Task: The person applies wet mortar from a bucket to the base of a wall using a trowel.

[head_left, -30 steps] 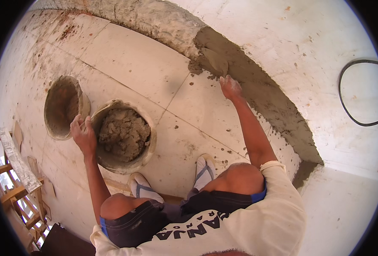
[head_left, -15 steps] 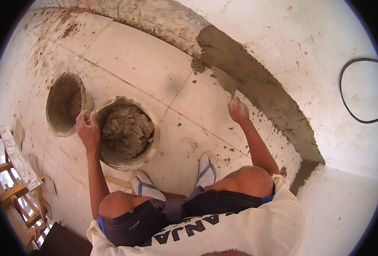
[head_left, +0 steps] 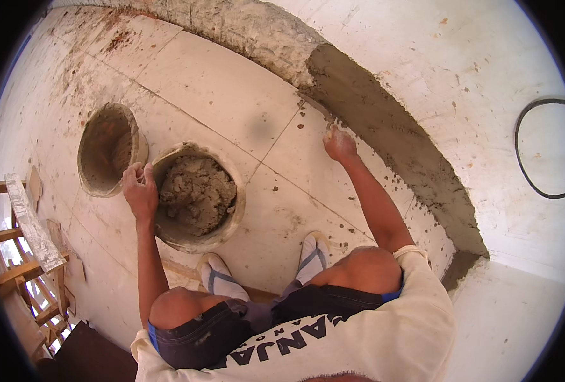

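Observation:
My right hand (head_left: pixel 341 144) is closed round the handle of a trowel (head_left: pixel 318 107). Its blade shows nearly edge-on, low against the lower edge of the wet mortar band (head_left: pixel 384 121) where wall and floor meet. My left hand (head_left: pixel 140 192) hovers by the left rim of a bucket (head_left: pixel 236 219), fingers loosely bent and apart, with nothing seen in them. Grey mortar (head_left: pixel 196 191) lies heaped inside that bucket. Just left of it stands a second bucket (head_left: pixel 140 149), its inside coated with mortar residue.
Mortar crumbs dot the pale tiled floor (head_left: pixel 289 210) along the wall. Rough bare wall base (head_left: pixel 257 38) continues beyond the wet band. A black cable loop (head_left: pixel 518 137) hangs at the right. Wooden framing (head_left: pixel 24 274) stands at the left edge. My sandalled feet (head_left: pixel 311 254) are below the buckets.
My right hand has moved left and slightly away from me with the trowel, whose blade has turned edge-on. The mortar lump at the band's far end is gone from the floor. My left hand stays by the bucket.

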Tool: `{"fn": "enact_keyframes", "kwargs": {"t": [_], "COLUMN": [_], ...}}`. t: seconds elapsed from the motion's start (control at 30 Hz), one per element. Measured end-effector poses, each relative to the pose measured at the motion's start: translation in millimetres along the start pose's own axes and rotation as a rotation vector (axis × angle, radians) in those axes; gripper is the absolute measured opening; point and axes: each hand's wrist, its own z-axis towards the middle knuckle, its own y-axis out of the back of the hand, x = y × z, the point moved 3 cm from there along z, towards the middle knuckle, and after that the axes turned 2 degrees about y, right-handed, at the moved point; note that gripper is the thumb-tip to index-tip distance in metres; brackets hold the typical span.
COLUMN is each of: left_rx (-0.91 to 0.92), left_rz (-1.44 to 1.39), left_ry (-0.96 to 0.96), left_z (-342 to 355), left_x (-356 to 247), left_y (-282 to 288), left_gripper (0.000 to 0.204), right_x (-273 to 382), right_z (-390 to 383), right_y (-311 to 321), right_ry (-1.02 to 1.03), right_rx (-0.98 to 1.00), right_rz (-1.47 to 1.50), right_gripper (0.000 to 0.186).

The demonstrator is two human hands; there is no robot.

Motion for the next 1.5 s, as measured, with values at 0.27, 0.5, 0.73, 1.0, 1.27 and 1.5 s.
{"fn": "enact_keyframes", "kwargs": {"t": [0.27,0.5,0.73,1.0,1.27,1.5], "left_rx": [0.001,-0.008,-0.032,0.003,0.011,-0.012], "left_rz": [0.034,-0.019,-0.096,-0.045,-0.048,-0.147], "left_ry": [0.023,0.043,0.074,0.082,0.059,0.132], "left_z": [3,0,1,4,-1,3], "left_x": [5,10,11,7,1,7], "left_y": [-6,-3,2,-3,-3,9], "left_gripper": [0.023,0.022,0.023,0.023,0.022,0.024], "right_x": [5,-3,-40,-13,-3,-15], "right_z": [39,39,5,-17,27,17], "right_y": [20,32,51,52,78,75], "right_ry": [-0.074,-0.133,-0.068,-0.023,0.035,-0.153], "right_rx": [0.019,-0.051,-0.117,-0.21,-0.177,-0.113], "right_rz": [0.089,0.188,0.179,0.214,0.365,0.187], "right_gripper": [0.048,0.044,0.043,0.04,0.047,0.055]}}
